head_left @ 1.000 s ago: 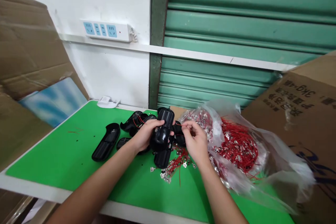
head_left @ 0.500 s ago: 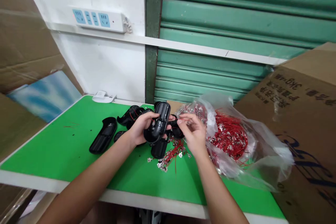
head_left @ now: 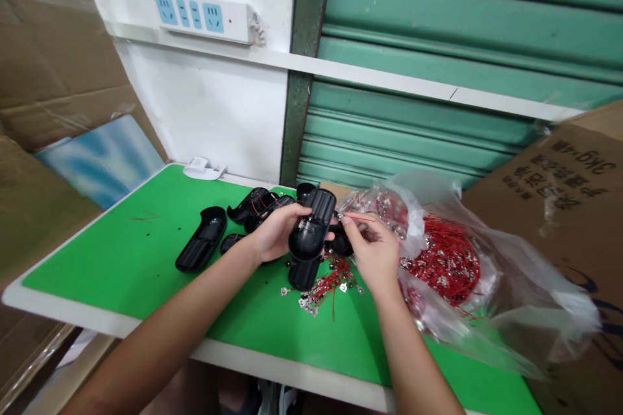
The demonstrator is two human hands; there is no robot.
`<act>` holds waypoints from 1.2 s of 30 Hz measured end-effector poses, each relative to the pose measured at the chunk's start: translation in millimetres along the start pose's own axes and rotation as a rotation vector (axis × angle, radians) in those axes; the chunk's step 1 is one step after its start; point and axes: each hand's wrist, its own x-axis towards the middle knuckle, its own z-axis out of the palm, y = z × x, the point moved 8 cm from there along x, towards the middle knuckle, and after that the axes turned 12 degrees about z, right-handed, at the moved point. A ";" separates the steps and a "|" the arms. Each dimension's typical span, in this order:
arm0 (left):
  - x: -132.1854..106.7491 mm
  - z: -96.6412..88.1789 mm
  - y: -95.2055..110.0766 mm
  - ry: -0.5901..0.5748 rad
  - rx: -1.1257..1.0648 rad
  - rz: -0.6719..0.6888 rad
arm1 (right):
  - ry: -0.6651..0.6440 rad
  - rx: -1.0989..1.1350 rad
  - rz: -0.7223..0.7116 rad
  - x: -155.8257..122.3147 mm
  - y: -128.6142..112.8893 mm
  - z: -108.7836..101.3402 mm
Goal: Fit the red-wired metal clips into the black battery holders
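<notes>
My left hand is wrapped round a black plastic housing, held above the green table. My right hand pinches a thin red wire with a small metal tab right beside the housing's upper end. Under the hands lies a small heap of loose red wires with metal tabs. More black housings lie on the mat to the left and behind my hands. A clear plastic bag full of red wires lies just right of my right hand.
A large cardboard box stands at the right behind the bag. Cardboard sheets and a blue-white panel lean at the left. A white power strip hangs on the wall. A green roller shutter closes the back.
The view has shifted a little. My left hand has kept hold of the black housing, and my right hand has brought the red wire's tab closer to the housing's upper end.
</notes>
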 end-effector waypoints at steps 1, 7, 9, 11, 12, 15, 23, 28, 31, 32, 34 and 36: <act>0.6 -0.8 -0.8 -0.007 0.032 0.004 | 0.011 -0.005 -0.006 0.0 -0.9 -2.1; 1.2 -0.1 -5.3 -0.085 0.125 -0.009 | -0.148 -0.011 -0.080 -6.9 -17.9 9.3; 0.6 -0.2 -5.6 -0.085 0.152 -0.017 | -0.186 -0.041 -0.098 -9.8 -21.3 13.9; -0.1 0.8 -5.2 -0.090 0.164 -0.021 | -0.200 -0.061 -0.106 -11.5 -22.1 16.2; -0.5 1.7 -4.9 -0.095 0.167 -0.023 | -0.203 -0.066 -0.107 -12.0 -21.9 16.8; -1.8 4.0 -2.9 -0.105 0.182 -0.016 | -0.204 -0.075 -0.110 -12.6 -21.0 17.8; -2.2 8.1 -4.9 -0.116 0.162 -0.012 | -0.191 -0.156 -0.185 -15.7 -27.0 21.1; -0.6 6.1 -5.3 -0.095 0.154 -0.001 | -0.172 -0.190 -0.248 -17.2 -32.9 19.4; -0.4 7.3 -5.9 -0.114 0.142 -0.008 | -0.160 -0.186 -0.238 -16.5 -33.9 17.6; -0.3 7.1 -6.0 -0.116 0.142 -0.008 | -0.162 -0.190 -0.234 -16.4 -33.9 17.8; 0.1 5.8 -6.0 -0.113 0.148 -0.004 | -0.169 -0.199 -0.230 -16.4 -33.9 18.5; 0.7 4.3 -5.2 -0.108 0.153 0.011 | -0.175 -0.200 -0.223 -16.3 -33.3 18.9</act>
